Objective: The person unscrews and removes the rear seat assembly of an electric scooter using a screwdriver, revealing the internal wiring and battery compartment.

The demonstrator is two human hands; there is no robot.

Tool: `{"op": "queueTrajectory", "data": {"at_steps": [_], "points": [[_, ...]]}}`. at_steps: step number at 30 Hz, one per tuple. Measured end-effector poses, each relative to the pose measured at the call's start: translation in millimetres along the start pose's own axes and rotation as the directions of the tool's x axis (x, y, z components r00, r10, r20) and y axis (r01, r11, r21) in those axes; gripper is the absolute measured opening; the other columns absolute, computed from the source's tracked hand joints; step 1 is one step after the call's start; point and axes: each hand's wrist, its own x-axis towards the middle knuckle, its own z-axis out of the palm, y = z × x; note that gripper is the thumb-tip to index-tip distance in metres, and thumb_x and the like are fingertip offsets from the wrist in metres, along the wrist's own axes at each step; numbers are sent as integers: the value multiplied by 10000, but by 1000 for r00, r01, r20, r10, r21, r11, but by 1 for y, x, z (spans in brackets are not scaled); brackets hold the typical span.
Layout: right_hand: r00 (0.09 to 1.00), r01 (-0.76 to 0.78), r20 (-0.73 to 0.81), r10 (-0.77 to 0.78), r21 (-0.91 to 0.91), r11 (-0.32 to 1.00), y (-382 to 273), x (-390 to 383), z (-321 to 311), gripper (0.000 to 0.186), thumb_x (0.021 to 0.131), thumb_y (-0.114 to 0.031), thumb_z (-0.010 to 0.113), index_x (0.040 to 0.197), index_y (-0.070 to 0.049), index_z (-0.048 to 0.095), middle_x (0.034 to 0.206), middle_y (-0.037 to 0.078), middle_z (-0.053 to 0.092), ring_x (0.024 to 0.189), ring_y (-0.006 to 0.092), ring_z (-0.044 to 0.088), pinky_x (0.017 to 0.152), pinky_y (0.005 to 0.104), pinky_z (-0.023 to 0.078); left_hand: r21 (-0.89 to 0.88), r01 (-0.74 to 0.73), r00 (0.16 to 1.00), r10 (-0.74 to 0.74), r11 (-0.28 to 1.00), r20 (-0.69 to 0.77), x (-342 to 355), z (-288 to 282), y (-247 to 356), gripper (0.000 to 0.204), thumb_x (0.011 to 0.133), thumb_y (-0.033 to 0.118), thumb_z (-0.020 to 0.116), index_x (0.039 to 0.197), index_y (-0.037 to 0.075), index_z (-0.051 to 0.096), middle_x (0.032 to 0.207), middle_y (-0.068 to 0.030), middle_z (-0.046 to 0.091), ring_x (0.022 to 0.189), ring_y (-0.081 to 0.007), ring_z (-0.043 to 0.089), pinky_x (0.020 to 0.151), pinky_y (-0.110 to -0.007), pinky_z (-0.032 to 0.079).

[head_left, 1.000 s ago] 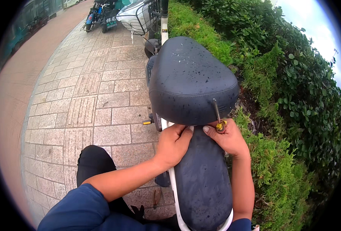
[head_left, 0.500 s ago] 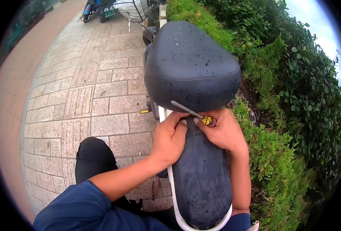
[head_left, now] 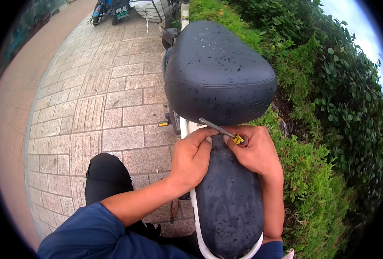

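A black front saddle point(head_left: 219, 71), dotted with dark specks, stands over the front end of a long black rear seat pad point(head_left: 230, 198). At the gap between them, my left hand point(head_left: 191, 155) is closed, its thumb and forefinger pressed together by the pad's front left edge. What those fingertips pinch is hidden. Across from it, my right hand point(head_left: 258, 151) grips a screwdriver point(head_left: 217, 128) with a yellow and red handle. The screwdriver's metal shaft points forward and left, its tip just under the saddle's rear edge. The right fingertips are partly hidden below the saddle.
A white tubular frame point(head_left: 196, 216) curves round the rear pad. Green shrubs point(head_left: 303, 181) crowd the right side. Paving stones point(head_left: 126, 112) lie to the left, with a yellow-ended pedal point(head_left: 163, 124) above them. Farther off are a wire basket point(head_left: 155, 9) and parked two-wheelers point(head_left: 109, 11).
The saddle, my right hand and the screwdriver sit slightly farther right in view. The screwdriver's tip is a little lower. Both hands keep their grips.
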Motion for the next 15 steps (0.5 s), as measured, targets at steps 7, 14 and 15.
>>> {"op": "queueTrajectory", "data": {"at_steps": [7,14,15], "points": [[995,-38,-98,35,-24,999,3,-11,-12,308,866,-82,766,1170,-65,810,830,216,728,638,310,673,661,369,547,51,-70,998,70,996,4,6,7,-3,324,1056,72,512,1314,-34,677,1132,-97,739,1047,-138,657,958,-294,505],[946,-232,-179,269,204,951,12,-156,-39,382,792,-32,899,1159,1,800,1126,212,785,797,254,749,749,331,595,-292,124,958,-37,948,286,37,-31,-26,385,1075,111,543,1417,-29,650,1344,-117,717,1231,-171,648,1114,-341,471],[940,-281,-81,330,361,889,10,-178,-42,420,765,-29,921,1165,10,798,1181,241,769,828,259,760,763,336,600,-305,107,957,-15,946,290,42,-29,-36,395,1080,141,533,1415,-32,649,1358,-122,712,1244,-179,644,1125,-345,461]]}}
